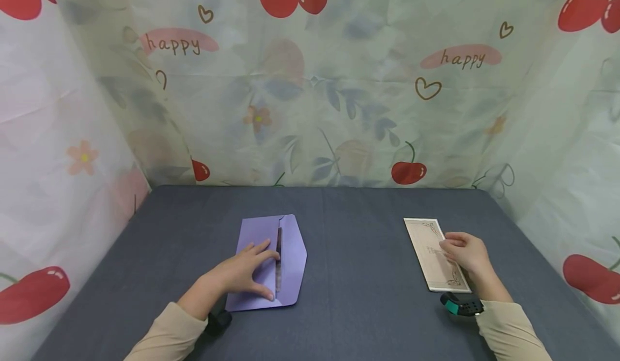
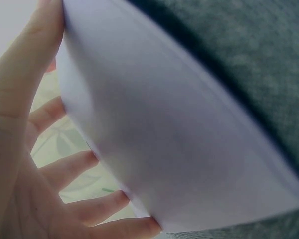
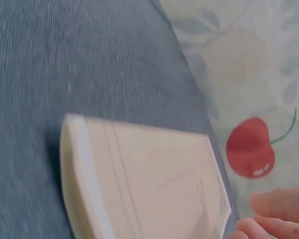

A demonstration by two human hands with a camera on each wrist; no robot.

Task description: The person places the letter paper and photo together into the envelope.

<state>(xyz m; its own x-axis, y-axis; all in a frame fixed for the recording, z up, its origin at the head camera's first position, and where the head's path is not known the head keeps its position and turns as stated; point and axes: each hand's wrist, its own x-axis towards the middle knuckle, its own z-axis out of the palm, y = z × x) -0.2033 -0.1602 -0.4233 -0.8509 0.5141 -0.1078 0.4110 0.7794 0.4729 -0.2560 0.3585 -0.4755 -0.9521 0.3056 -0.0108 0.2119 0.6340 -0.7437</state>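
Note:
A purple envelope (image 1: 252, 229) lies on the table at left centre, its pointed flap (image 1: 293, 264) folded out to the right. Along its mouth shows a narrow dark strip (image 1: 279, 242) of something inside. Over the envelope is my left hand (image 1: 237, 272), fingers spread, thumb and fingertips touching it beside the mouth; in the left wrist view the fingertips (image 2: 82, 157) meet the lilac paper (image 2: 174, 129). To the right lies a folded cream card (image 1: 426, 248) with ornamental print. My right hand (image 1: 467, 250) is at its right edge, fingers loosely bent and fingertips overlapping the edge.
A dark grey cloth covers the table (image 1: 358, 264). Behind it and at both sides hang printed curtains (image 1: 315, 81) with cherries and "happy" lettering. A black and teal band (image 1: 462, 304) sits on the right wrist, and a black device (image 1: 219, 322) on the left.

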